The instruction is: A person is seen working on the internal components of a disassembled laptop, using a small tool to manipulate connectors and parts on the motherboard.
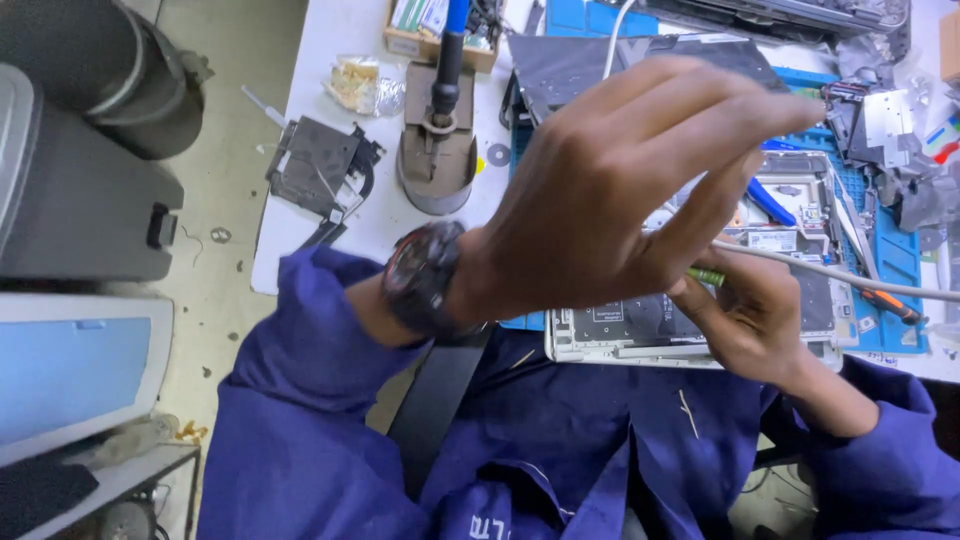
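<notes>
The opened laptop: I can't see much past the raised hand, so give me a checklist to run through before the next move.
1. Opened laptop lying flat on the blue mat: ok.
2. Right hand gripping the green-handled tool: ok.
3. Tool tip seated on a part: cannot tell, hidden.
4. Left hand out of the view: not ok, it covers the board.
5. White cable off the work area: not ok, it crosses the laptop.

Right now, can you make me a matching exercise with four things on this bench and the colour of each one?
Things:
1. work mat
2. wristwatch
3. soldering iron handle
4. tool tip in the right hand

Colours:
A. green
B. black and red
C. light blue
D. dark blue

Pairs: 1-C, 2-B, 3-D, 4-A
</notes>
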